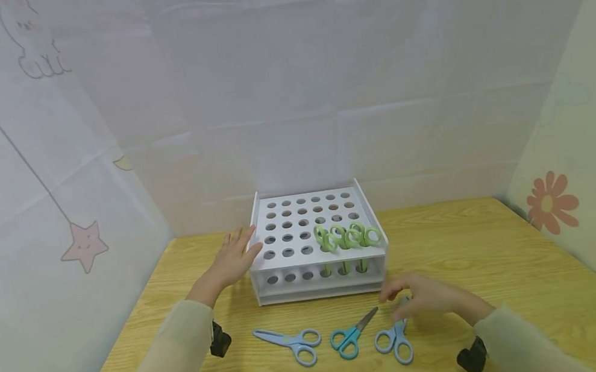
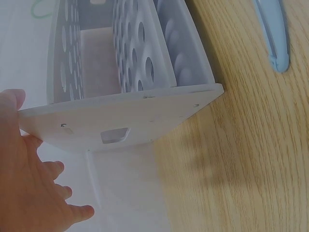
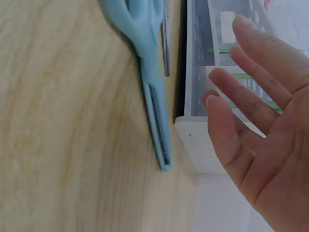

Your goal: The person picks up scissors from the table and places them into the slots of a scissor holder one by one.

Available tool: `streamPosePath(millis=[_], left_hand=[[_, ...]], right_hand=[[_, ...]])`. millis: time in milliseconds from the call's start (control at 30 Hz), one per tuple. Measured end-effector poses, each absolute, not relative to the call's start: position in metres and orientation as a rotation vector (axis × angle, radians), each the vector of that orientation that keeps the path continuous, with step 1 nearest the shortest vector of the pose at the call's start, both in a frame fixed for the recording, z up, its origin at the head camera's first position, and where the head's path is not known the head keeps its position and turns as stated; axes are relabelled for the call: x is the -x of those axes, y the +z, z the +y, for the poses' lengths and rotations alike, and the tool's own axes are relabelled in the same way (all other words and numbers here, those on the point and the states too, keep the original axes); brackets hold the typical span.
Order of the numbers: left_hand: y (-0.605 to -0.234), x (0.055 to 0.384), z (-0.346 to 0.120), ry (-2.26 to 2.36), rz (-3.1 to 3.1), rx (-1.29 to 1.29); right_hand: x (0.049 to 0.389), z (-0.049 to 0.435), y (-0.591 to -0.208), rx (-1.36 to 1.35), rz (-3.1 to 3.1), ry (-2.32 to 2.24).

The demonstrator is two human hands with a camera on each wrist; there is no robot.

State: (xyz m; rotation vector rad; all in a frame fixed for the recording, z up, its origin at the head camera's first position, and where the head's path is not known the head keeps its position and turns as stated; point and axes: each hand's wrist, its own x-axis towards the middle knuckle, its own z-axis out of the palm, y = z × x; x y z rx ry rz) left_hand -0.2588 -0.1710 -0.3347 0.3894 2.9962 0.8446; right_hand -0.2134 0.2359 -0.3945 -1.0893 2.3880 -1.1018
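Note:
My left hand (image 1: pixel 231 259) rests at the left side of a white rack (image 1: pixel 284 264) with rows of round holes. In the left wrist view its thumb lies over the edge of the rack's side panel (image 2: pixel 82 126), the other fingers spread. Several green-handled scissors (image 1: pixel 359 235) stand in the rack's front right holes. My right hand (image 1: pixel 424 295) hovers above the right-hand blue scissors (image 1: pixel 399 340), fingers loosely bent and holding nothing. The right wrist view shows those blue scissors (image 3: pixel 153 79) on the table, apart from the hand (image 3: pixel 260 106).
Teal scissors (image 1: pixel 348 339) with a bare metal blade lie in the middle, in front of the rack. More blue scissors (image 1: pixel 295 341) lie to their left on the wooden table (image 1: pixel 446 243). A pale patterned cloth (image 1: pixel 266 92) hangs behind and at both sides.

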Motion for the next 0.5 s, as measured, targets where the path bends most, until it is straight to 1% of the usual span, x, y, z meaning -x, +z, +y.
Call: streamPosePath(millis=[233,500], left_hand=[[-0.335,0.259,-0.171,0.846,3.000,-0.389],[-0.335,0.259,-0.171,0.836,3.001,-0.394]], right_hand=[[0.210,0.235,-0.403,1.023,2.332,-1.078],[0.211,0.235,-0.410,1.033,2.294,-1.052]])
